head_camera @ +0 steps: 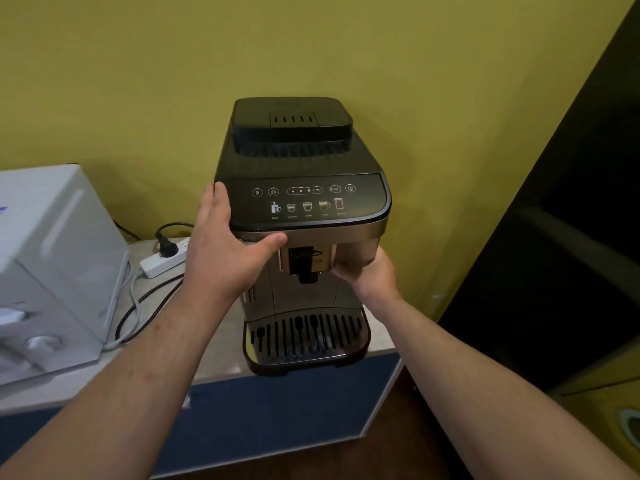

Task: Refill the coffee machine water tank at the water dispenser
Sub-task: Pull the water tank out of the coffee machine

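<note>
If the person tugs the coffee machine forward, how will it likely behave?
The coffee machine looks bulky and tall, so probably heavy, sliding rather than lifting. Its drip tray overhangs the counter edge, so tipping forward seems possible. Both hands, left hand and right hand, brace it.

Both forearms were bare from the bottom edge of the view up to the wrists, with no sleeves in sight. The left hand and the right hand were bare as well, ungloved. Short, trimmed nails showed on the left hand's thumb and fingers.
</note>
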`<state>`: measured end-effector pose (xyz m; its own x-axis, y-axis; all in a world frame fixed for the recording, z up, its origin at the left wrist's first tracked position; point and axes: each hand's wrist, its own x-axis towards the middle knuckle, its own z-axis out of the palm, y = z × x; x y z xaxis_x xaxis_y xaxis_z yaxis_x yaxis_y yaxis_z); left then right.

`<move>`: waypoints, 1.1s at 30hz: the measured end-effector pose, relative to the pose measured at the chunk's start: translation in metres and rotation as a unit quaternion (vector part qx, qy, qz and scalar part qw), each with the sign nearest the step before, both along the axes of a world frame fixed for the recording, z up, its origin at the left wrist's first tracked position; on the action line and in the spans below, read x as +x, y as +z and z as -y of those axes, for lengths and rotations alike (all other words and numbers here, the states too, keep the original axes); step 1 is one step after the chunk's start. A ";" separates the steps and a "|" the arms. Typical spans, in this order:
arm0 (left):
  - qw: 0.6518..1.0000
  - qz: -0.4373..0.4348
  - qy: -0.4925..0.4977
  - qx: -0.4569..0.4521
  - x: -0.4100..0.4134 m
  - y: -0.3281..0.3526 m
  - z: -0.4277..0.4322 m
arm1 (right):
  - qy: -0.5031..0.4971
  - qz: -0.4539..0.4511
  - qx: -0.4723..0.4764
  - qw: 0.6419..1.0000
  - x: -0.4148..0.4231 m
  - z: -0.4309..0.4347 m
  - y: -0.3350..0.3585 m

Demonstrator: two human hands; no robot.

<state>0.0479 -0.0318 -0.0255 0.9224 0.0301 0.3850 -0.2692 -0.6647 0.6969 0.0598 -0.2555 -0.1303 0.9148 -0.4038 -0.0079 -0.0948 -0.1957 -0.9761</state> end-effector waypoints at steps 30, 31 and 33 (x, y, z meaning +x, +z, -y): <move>0.998 -0.008 0.002 -0.064 -0.001 0.000 0.004 | -0.095 0.016 0.009 0.995 -0.025 -0.022 -0.011; 0.998 -0.008 0.004 -0.064 0.001 0.000 0.003 | -0.099 0.014 0.008 0.995 -0.026 -0.022 -0.012; 0.998 -0.008 0.009 -0.064 0.002 -0.001 0.002 | -0.104 0.014 0.010 0.994 -0.030 -0.023 -0.012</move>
<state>0.0502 -0.0340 -0.0269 0.9272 0.0944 0.3624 -0.2468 -0.5738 0.7809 0.0297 -0.2325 -0.1421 0.8115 -0.5844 0.0065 -0.1041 -0.1556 -0.9823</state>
